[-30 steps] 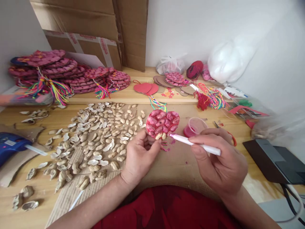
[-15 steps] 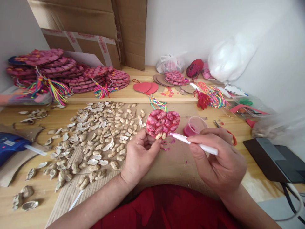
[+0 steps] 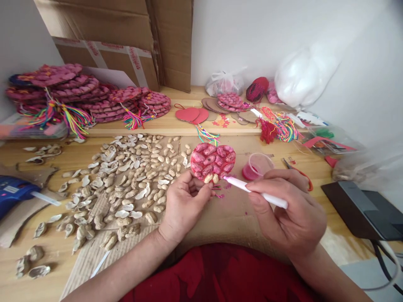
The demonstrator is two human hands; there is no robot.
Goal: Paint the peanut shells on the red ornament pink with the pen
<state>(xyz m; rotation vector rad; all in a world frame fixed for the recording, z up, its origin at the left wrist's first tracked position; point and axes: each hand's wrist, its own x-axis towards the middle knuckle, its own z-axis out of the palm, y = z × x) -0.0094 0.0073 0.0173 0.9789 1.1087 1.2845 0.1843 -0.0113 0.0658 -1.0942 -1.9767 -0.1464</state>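
Observation:
My left hand (image 3: 185, 201) pinches the lower edge of a red heart-shaped disc (image 3: 213, 161) covered with peanut shells. Most shells on it are pink; a couple at the bottom edge are still bare tan. Between thumb and fingers, my right hand (image 3: 286, 209) holds a white pen-like brush (image 3: 256, 193), its pink tip at the disc's lower right edge. Whether the tip touches a shell I cannot tell. Just behind that hand stands a clear plastic cup (image 3: 260, 162) with pink liquid in it. Pink threads hang below the disc.
Loose peanut shells (image 3: 135, 176) spread over cardboard on the left. A blue glue gun (image 3: 14, 188) lies at the far left. Finished shell discs (image 3: 103, 98) with tassels are stacked on the back ledge (image 3: 126, 130). Scissors (image 3: 302, 176) and a black device (image 3: 362, 209) sit to the right.
The disc has shifted slightly left and tilted a little in my left hand. The brush tip stays near its lower right edge.

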